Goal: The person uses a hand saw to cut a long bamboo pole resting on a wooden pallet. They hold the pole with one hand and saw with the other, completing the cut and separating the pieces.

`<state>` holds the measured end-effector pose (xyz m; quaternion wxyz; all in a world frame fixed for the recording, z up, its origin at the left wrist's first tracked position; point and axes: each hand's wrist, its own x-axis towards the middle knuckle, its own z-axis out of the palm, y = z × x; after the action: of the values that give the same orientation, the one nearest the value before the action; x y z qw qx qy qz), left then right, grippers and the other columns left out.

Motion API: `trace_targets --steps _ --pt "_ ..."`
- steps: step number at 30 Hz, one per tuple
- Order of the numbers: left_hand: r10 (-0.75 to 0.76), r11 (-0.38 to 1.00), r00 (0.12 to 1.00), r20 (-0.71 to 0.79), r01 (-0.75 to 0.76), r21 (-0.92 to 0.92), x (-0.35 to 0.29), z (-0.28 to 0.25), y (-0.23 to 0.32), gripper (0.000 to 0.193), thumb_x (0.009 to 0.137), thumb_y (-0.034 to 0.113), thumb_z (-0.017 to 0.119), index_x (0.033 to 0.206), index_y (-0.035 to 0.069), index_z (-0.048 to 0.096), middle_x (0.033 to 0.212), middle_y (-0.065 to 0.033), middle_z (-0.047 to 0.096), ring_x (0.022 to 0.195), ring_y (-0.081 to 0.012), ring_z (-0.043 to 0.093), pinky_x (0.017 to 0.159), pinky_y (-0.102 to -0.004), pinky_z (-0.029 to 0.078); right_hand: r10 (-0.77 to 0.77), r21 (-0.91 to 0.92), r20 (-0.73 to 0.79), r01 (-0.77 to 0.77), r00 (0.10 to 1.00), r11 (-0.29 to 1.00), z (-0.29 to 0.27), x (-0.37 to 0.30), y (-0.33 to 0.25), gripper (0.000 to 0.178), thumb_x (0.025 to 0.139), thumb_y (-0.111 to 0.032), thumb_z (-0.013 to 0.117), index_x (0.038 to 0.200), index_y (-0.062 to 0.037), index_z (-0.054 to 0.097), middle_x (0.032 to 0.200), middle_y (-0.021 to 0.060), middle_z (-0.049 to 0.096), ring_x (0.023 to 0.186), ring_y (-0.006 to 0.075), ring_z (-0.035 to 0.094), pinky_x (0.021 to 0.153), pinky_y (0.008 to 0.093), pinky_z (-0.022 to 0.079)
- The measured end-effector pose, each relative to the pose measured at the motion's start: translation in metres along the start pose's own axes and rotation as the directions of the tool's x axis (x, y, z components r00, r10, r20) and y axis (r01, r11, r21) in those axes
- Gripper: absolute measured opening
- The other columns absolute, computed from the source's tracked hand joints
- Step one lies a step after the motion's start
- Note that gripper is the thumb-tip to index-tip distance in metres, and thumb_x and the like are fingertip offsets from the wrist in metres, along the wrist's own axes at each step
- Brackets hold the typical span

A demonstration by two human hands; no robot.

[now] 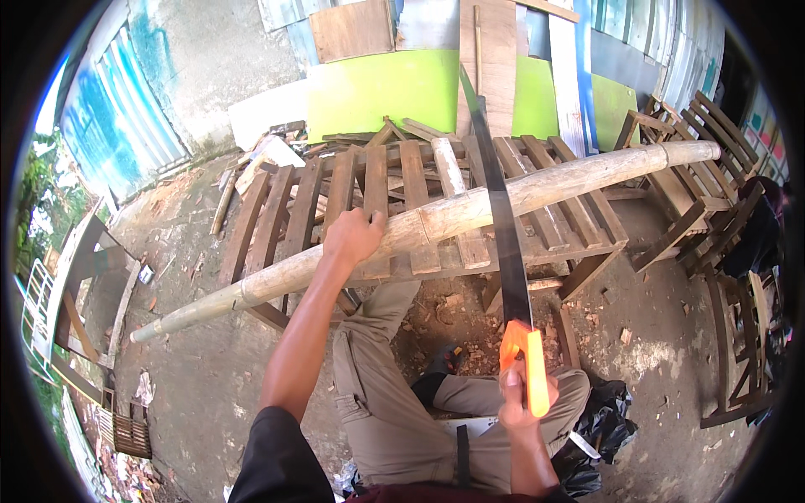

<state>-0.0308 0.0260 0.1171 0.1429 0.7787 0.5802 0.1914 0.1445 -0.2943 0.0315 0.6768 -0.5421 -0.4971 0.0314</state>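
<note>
A long pale bamboo pole (453,214) lies slantwise across a slatted wooden bench (411,180), its near end out past the bench at the left and its far end at the upper right. My left hand (354,236) is closed over the pole left of its middle, pressing on top. In my right hand (521,392) is the orange handle of a hand saw (501,218). The long dark blade points up and away from me and crosses the pole right of the middle. Whether its teeth are in the bamboo I cannot tell.
Wood chips (478,335) litter the ground under the bench. Wooden chairs (692,184) stand at the right, and a black plastic bag (605,423) lies by my right knee. Scrap wood is heaped behind the bench, before a bright green panel (386,92). A wooden crate (124,426) sits lower left.
</note>
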Motion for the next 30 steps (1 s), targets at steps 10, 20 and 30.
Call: trace_targets --steps 10,20,30 --pt "0.026 0.995 1.000 -0.007 -0.027 -0.092 -0.041 -0.002 -0.016 0.059 0.094 0.041 0.046 0.095 -0.012 0.070 0.100 -0.0385 0.066 0.102 -0.0524 0.065 0.096 -0.0547 0.049 0.103 -0.044 0.086 -0.100 0.991 0.994 0.015 0.023 0.003 0.009 0.090 -0.003 0.067 0.083 0.0023 0.066 0.058 0.0057 0.053 0.048 0.0126 0.051 0.048 0.0311 0.039" --pt "-0.019 0.996 1.000 0.022 0.021 -0.089 -0.049 0.036 -0.021 0.060 0.093 0.043 0.047 0.099 -0.012 0.071 0.102 -0.0385 0.066 0.103 -0.0535 0.064 0.096 -0.0551 0.049 -0.120 -0.298 -0.317 0.021 0.941 0.954 -0.056 -0.021 0.031 0.018 0.094 -0.005 0.060 0.079 0.0030 0.059 0.065 0.0083 0.059 0.053 0.0222 0.058 0.051 0.0333 0.044" --pt "0.069 0.996 0.997 0.031 -0.067 -0.051 -0.110 0.112 -0.049 0.051 0.098 0.038 0.048 0.087 -0.007 0.070 0.093 -0.0332 0.067 0.098 -0.0534 0.060 0.088 -0.0584 0.046 0.126 -0.431 -0.682 -0.535 0.720 0.727 -0.159 -0.050 0.087 0.029 0.100 -0.026 0.069 0.094 0.0017 0.064 0.068 -0.0013 0.055 0.064 0.0049 0.045 0.057 0.0258 0.038"
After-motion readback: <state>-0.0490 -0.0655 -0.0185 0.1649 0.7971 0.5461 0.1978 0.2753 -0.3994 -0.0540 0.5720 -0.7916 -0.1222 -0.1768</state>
